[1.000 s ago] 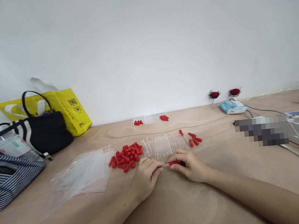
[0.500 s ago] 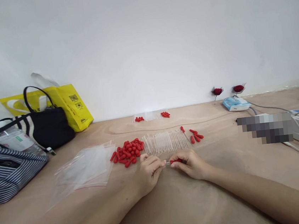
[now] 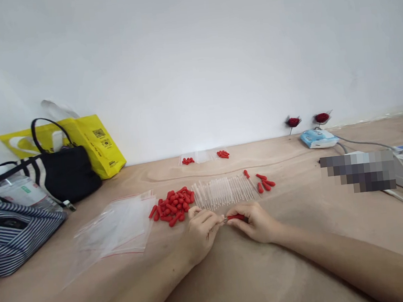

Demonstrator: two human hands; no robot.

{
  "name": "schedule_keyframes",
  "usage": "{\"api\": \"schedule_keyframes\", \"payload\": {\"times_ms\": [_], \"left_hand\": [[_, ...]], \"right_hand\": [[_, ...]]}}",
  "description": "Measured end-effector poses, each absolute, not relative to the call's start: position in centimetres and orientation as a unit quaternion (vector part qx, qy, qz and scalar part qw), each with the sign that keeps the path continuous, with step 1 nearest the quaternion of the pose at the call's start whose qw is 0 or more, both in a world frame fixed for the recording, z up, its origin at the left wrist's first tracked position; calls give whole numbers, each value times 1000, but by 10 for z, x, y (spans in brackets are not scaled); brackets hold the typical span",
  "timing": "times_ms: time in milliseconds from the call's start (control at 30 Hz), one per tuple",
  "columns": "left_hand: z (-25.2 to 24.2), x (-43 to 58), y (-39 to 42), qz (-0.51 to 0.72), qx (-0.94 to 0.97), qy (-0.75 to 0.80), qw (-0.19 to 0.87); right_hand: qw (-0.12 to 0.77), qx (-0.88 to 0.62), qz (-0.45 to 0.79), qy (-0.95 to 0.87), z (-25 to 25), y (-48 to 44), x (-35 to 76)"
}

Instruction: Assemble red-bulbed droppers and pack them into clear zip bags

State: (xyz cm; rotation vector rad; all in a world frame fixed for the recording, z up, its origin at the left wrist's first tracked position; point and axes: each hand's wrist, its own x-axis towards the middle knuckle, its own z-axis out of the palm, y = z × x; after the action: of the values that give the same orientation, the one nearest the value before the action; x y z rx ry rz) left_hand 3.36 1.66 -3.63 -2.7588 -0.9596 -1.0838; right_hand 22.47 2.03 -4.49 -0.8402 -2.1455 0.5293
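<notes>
My left hand (image 3: 203, 230) is closed on a thin clear glass dropper tube (image 3: 225, 220), most of it hidden by the fingers. My right hand (image 3: 257, 223) pinches a red rubber dropper bulb (image 3: 236, 217) whose mouth meets the tube's end. How deep the tube sits in the bulb I cannot tell. Just beyond the hands lies a row of clear glass tubes (image 3: 223, 192). To its left is a pile of red bulbs (image 3: 173, 205); to its right, several loose red bulbs (image 3: 266, 186) and one bulb at the end of a tube (image 3: 246, 173).
Clear zip bags (image 3: 123, 226) lie left of the bulb pile. By the wall are filled bags with red bulbs (image 3: 223, 154). Black (image 3: 70, 174), striped (image 3: 15, 233) and yellow (image 3: 105, 146) bags stand at left. A blue tissue pack (image 3: 319, 138), cables and a pixelated patch are at right.
My right hand has shifted slightly left toward my left hand. The gap between the hands is smaller, and less of the glass tube shows between them.
</notes>
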Motion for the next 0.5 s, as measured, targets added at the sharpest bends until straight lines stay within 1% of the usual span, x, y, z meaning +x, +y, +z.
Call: {"api": "schedule_keyframes", "payload": {"times_ms": [133,333,500], "left_hand": [[-34,29,18,-360,-874,-324,35],[-32,25,15,-347,-878,-325,44],[-33,27,14,-340,-879,-331,45]], "right_hand": [[403,-357,209,-817,-45,23,232],[397,-315,146,-850,-46,23,236],[397,-306,128,-856,-47,23,232]]}}
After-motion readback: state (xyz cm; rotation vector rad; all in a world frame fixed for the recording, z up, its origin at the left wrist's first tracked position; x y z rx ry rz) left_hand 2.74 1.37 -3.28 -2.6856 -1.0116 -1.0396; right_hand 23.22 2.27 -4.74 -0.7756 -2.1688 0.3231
